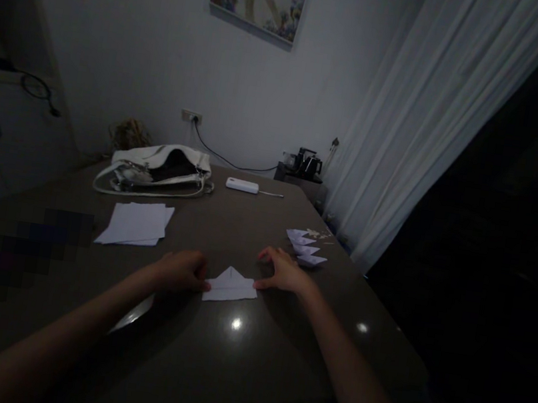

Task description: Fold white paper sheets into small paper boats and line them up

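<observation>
A small white folded paper (230,287) lies on the dark table, with a triangular peak at its far side and a flat strip along its near side. My left hand (184,271) touches the paper's left end with its thumb, the other fingers curled in. At the right end rests the thumb of my right hand (283,272), whose index finger is spread away from it above the table. Several folded paper boats (305,250) stand in a row beyond my right hand.
A stack of white sheets (137,223) lies at the left, in front of a white handbag (162,169). Near the table's far edge is a white device (242,185) with a short cable. Small light scraps (317,234) lie by the boats. A kettle (311,166) stands beyond the table.
</observation>
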### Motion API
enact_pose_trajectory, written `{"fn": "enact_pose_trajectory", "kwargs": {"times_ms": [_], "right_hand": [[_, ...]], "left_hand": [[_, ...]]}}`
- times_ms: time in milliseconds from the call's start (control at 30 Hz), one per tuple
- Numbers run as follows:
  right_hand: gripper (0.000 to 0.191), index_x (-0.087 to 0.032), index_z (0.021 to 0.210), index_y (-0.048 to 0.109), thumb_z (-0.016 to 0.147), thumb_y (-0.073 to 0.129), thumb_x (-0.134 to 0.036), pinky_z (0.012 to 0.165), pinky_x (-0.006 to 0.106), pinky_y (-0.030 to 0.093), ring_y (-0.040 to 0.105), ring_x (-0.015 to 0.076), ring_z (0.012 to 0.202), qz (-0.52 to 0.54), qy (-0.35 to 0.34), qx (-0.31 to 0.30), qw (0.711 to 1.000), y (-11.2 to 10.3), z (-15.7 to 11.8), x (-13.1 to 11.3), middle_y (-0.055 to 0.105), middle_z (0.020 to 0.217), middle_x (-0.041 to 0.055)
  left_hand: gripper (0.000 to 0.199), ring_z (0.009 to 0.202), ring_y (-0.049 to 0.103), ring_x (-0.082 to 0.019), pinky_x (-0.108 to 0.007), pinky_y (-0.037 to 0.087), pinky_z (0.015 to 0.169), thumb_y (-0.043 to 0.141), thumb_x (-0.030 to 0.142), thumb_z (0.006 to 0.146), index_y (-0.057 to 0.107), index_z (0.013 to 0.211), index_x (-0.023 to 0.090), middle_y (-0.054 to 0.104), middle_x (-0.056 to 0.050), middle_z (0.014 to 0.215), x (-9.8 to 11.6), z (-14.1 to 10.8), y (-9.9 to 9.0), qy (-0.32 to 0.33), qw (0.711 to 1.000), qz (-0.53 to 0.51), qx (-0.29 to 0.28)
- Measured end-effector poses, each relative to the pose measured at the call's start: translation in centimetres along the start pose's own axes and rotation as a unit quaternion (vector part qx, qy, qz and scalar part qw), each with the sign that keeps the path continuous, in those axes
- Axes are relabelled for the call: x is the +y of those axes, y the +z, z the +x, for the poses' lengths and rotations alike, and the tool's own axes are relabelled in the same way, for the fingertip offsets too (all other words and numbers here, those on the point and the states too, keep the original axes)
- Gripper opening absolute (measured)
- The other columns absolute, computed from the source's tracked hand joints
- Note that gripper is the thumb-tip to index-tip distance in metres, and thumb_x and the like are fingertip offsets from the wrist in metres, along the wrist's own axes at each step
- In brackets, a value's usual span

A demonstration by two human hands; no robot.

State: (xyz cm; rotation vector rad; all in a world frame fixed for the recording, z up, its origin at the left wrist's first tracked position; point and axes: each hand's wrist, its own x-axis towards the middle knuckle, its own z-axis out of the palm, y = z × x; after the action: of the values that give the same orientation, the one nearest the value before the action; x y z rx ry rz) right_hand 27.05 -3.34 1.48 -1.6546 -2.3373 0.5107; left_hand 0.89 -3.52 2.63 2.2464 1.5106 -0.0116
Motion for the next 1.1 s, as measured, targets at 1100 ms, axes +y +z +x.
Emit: {"fn": "enact_pose_trajectory", "kwargs": {"times_ms": [1100], "right_hand": [[0.020,-0.014,0.081,0.063,0.071,0.066,-0.032,0.050,0.020,0.032,0.043,0.0088,0.054,0.258,-0.112,0.063,0.958,0.8,0.9,-1.5,0.050,0.060,-0.0029]], "left_hand": [[0.031,0.063,0.058,-0.015,-0.022,0.041,0.053,0.048,0.039,0.081,0.043,0.104,0.019,0.065,-0.002,0.076,1.7,0.2,1.3,0.166,0.927,-0.292,0.168]]}}
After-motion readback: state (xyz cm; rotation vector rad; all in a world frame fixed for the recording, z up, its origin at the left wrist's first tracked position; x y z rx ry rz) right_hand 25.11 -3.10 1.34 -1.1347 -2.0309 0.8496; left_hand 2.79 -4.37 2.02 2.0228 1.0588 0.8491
